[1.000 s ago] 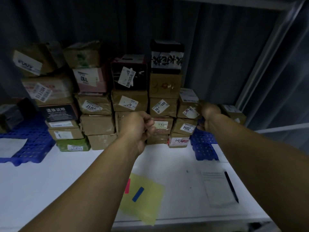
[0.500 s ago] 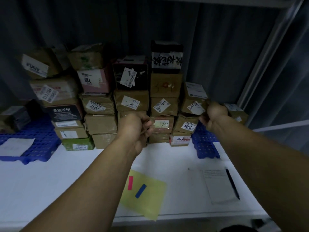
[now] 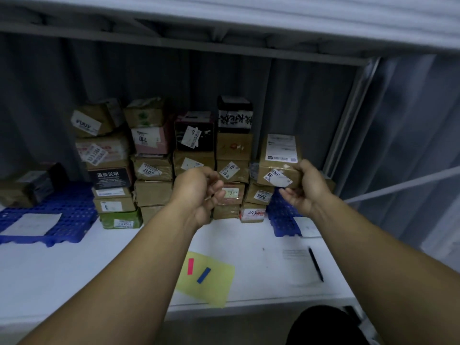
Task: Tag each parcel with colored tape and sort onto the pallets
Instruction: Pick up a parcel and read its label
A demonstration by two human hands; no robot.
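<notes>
My right hand (image 3: 307, 188) grips a brown cardboard parcel (image 3: 280, 158) with white labels, lifted off the right end of the parcel stack (image 3: 194, 163) at the back of the white table (image 3: 74, 265). My left hand (image 3: 199, 192) hovers in front of the stack's middle with fingers curled and nothing in it. A yellow sheet (image 3: 211, 280) near the table's front edge carries a red tape strip (image 3: 190, 266) and a blue tape strip (image 3: 203, 275). One blue pallet (image 3: 64, 212) lies at the left and another blue pallet (image 3: 283, 215) at the right, under my right hand.
A white paper with a black pen (image 3: 315, 263) lies at the front right. A dark parcel (image 3: 29, 185) sits on the left pallet, along with a white sheet (image 3: 32, 224). Grey curtains close the back and right side. A shelf beam runs overhead.
My right hand has lifted the parcel off the right end of the stack and raised it. My left hand stayed in front of the stack. The camera tilted upward.
</notes>
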